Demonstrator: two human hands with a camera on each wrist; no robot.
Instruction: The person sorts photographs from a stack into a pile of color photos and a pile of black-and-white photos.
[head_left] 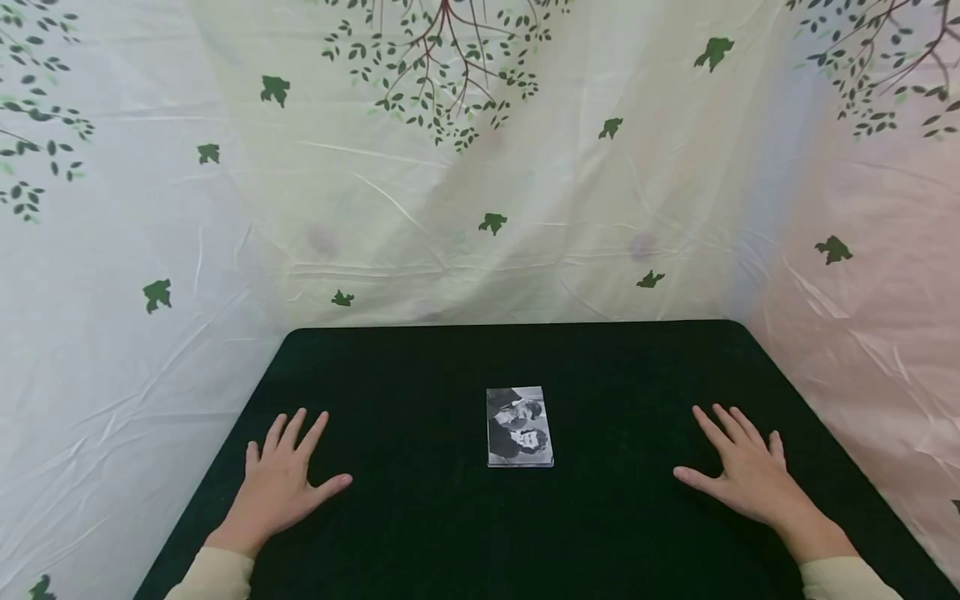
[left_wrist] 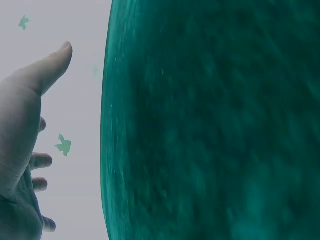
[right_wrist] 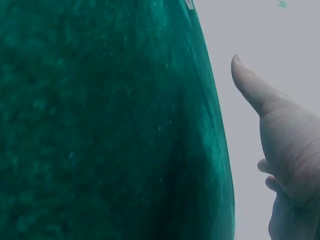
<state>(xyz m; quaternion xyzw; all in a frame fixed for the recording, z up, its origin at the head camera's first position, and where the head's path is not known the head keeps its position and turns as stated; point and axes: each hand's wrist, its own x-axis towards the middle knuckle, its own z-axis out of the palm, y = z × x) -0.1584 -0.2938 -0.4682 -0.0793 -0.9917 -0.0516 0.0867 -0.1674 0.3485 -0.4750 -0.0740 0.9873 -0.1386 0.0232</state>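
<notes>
A small rectangular stack of what look like black-and-white photo cards (head_left: pixel 520 427) lies on the dark green table, its top showing two people pictured sideways. To its left is my left hand (head_left: pixel 281 487), palm down with fingers spread and the thumb pointing toward the stack. My right hand (head_left: pixel 750 479) mirrors it on the other side, also spread and holding nothing. Both hands are well apart from the stack. Each wrist view shows its own hand at the outer edge, thumb extended: the left hand (left_wrist: pixel 20 130) and the right hand (right_wrist: pixel 290 145).
The dark green tabletop (head_left: pixel 420 533) has rounded far corners. Behind and beside it hangs a pale cloth (head_left: pixel 420 208) printed with leafy branches and green bird shapes. Light sleeves (head_left: pixel 217 575) cover both forearms.
</notes>
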